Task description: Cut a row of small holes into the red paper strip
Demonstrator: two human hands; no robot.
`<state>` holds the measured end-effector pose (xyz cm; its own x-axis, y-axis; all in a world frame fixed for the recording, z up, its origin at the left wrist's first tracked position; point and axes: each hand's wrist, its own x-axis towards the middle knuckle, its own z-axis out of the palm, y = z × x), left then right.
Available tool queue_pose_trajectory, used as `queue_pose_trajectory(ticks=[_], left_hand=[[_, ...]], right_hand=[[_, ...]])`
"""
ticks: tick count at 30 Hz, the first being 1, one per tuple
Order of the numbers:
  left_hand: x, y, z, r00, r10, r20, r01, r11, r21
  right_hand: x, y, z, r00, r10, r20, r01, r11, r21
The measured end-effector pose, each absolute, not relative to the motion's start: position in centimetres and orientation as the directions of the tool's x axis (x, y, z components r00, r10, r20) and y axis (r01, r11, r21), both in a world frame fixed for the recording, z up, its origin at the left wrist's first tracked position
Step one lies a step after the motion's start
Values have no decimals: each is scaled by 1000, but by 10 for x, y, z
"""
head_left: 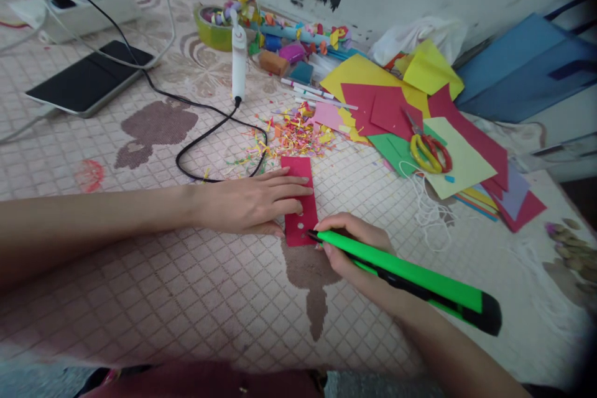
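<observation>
A narrow strip of red paper (pixel 293 233) lies on the patterned tablecloth with small holes near its lower end. My left hand (pixel 254 199) rests flat across its upper part, fingers stretched out and pressing it down. In my right hand (pixel 359 242) is a long green and black utility knife (pixel 405 270), held like a pen between thumb and fingers. Its dark tip touches the strip's lower right edge, beside the holes. The blade itself is too small to make out.
Paper scraps (pixel 303 130) lie beyond the strip. Scissors (pixel 431 152), coloured paper sheets (pixel 377 109) and white string (pixel 429 217) are at right. A white glue gun (pixel 239 62) trails a black cord. A tablet (pixel 91 78) and power strip (pixel 93 12) lie left; green tape (pixel 214 31) stands behind.
</observation>
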<state>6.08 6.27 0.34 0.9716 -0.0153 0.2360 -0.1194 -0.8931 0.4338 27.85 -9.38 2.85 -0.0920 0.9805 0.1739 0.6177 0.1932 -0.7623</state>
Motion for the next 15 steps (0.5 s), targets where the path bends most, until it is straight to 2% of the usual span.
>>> queue_pose_trajectory(ticks=[7,11,15], left_hand=[[82,74,22,969,-192,155,-247,-783,571],[91,79,23,972,-171,159,-233,-729,644],[92,78,20,972,-150,179,-231,-723,651]], right_hand=[[278,-91,34,-114,977,181,620,212,-756],[279,-90,34,-133,977,167,617,213,-758],[279,-91,31,-131,973,191,620,231,-750]])
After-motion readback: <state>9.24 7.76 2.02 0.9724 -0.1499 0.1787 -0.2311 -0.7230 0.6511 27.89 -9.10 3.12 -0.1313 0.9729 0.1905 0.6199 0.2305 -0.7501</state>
